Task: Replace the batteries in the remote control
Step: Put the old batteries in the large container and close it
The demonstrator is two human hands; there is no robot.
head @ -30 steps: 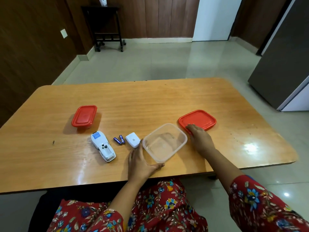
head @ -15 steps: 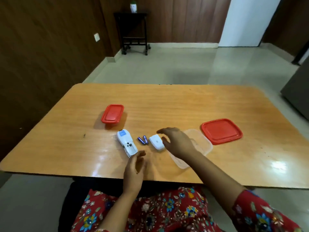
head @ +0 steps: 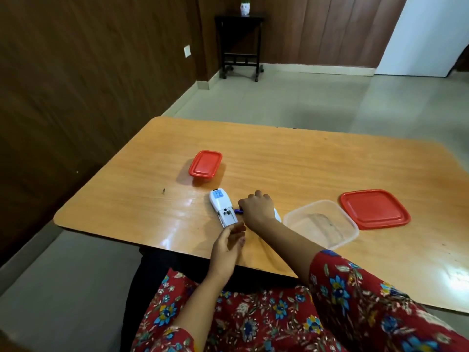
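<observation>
Hands: right hand (head: 256,209) curled down over the batteries (head: 238,212), grip hidden so can't tell, left hand (head: 226,247) loosely open at the remote (head: 222,210); I'd pin the remote flat on the surface (head: 317,158) and check polarity before seating each cell.

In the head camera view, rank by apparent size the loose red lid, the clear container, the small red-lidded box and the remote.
1-2. Loose red lid and clear container: look alike, unranked.
3. Small red-lidded box, though it lies farther away.
4. Remote.
</observation>
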